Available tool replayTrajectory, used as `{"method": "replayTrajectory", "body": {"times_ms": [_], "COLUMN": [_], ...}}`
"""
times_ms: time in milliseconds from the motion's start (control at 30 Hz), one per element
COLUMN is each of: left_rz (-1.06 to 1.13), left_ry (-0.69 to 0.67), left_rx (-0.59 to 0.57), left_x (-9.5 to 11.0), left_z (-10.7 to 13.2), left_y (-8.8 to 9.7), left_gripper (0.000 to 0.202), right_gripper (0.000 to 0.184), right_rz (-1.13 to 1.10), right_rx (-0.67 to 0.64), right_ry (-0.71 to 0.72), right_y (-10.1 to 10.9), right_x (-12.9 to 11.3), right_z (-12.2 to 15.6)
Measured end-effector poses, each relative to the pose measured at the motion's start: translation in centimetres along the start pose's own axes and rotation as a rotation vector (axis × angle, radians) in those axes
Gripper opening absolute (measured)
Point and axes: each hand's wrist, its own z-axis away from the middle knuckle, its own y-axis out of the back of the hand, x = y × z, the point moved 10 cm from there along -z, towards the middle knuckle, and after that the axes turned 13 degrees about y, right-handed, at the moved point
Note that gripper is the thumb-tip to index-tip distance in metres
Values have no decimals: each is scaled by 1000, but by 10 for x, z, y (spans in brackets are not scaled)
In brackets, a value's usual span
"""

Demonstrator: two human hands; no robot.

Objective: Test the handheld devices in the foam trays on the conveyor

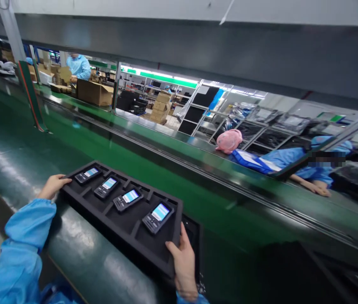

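A black compartmented tray (103,220), apparently foam, is held at both ends above the green work surface. Several black handheld devices with lit screens lie in its compartments, from one at the left end (87,174) to another at the right end (158,217). My left hand (53,186) is closed on the tray's left end, thumb at the rim. At the right end, my right hand (183,257) grips the side wall, with part of its fingers hidden behind it. Another black tray (199,240) shows partly beneath and beyond that end.
A green conveyor belt (153,169) runs past the bench, with a metal rail along it. Dark trays (286,270) sit in shadow at right. Across the line, a person in blue (318,169) leans on the counter near a pink fan (229,141). A cardboard box (93,93) stands farther left.
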Motion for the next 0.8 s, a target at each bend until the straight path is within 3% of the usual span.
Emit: {"method": "replayTrajectory", "body": {"times_ms": [200,267,333,433,600,800], "left_rz": [104,111,103,72,-7,-78], "left_ry": [-111,-153,-188,-226,-237,-241], "left_rx": [-224,-267,-271,-236,-201,-201], "left_x": [48,53,52,45,30,-3], "left_z": [24,36,45,50,52,69], "left_y": [-90,-116,-129,-129,-114,-91], "left_gripper": [24,21,22,32,35,36], "right_gripper": [98,94,86,74,77,74], "right_rz": [58,76,81,64,68,264], "right_rx": [252,293,316,317,258,235], "right_ry": [31,16,1,0,24,96], "right_y": [100,124,138,143,134,143], "right_x": [-16,-11,-4,5,6,-3], "right_z": [-25,-24,-21,-18,-9,19]}}
